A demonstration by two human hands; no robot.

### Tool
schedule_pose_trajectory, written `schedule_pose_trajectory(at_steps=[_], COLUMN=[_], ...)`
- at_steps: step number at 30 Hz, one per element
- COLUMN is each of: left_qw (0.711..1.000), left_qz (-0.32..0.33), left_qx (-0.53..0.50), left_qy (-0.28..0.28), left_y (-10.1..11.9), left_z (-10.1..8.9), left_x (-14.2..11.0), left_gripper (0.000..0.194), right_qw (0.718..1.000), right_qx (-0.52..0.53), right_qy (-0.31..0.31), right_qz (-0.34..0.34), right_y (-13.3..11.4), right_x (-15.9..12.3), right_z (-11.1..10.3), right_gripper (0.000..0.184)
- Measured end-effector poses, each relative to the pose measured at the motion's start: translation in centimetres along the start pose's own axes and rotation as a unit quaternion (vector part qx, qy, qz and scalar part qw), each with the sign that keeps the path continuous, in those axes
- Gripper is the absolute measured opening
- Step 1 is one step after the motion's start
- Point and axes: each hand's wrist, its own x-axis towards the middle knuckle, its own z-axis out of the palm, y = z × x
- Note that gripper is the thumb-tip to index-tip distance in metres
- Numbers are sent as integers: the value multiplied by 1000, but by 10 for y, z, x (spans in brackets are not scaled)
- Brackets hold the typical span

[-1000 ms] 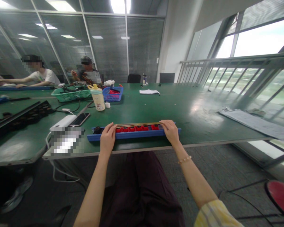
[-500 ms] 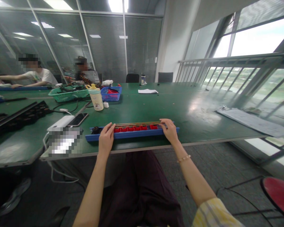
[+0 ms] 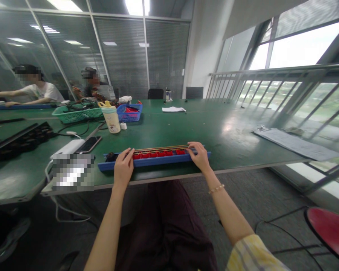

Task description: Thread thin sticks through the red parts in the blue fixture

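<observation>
A long blue channel-shaped tray [image 3: 161,162] lies crosswise near the table's front edge. Inside it sit several red block-like pieces [image 3: 153,154], with a black piece [image 3: 110,156] at the left end. Thin yellow and brownish wires [image 3: 161,148] stretch along the tray above the red pieces. At their left part, my left hand [image 3: 123,167] has its fingers closed on the wires and rests over the tray's front wall. My right hand [image 3: 199,156] pinches the same wires towards the right end. The fingertips partly hide what they touch.
A cream bottle [image 3: 112,120], a green basket [image 3: 80,114] with cables and a blue basket [image 3: 130,115] stand beyond the tray. Left are a phone [image 3: 90,145] and white power bank [image 3: 67,148]. A clipboard [image 3: 293,143] lies right. Two people [image 3: 42,90] sit across the table.
The whole view has shifted slightly, so the scene sits further left. Both hands keep their places on the wires, with only slight finger movement at the right hand.
</observation>
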Motion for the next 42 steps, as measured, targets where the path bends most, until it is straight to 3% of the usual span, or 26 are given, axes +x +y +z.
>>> schedule_pose_trajectory(at_steps=[42], left_qw=[1000], left_qz=[13], left_qx=[6], left_qy=[2], left_y=[4], left_z=[0], left_x=[2], left_gripper=[41], right_qw=[1000], right_qx=[19], right_qy=[-2], right_qz=[17], right_y=[0], right_x=[1], right_z=[2], right_gripper=[13])
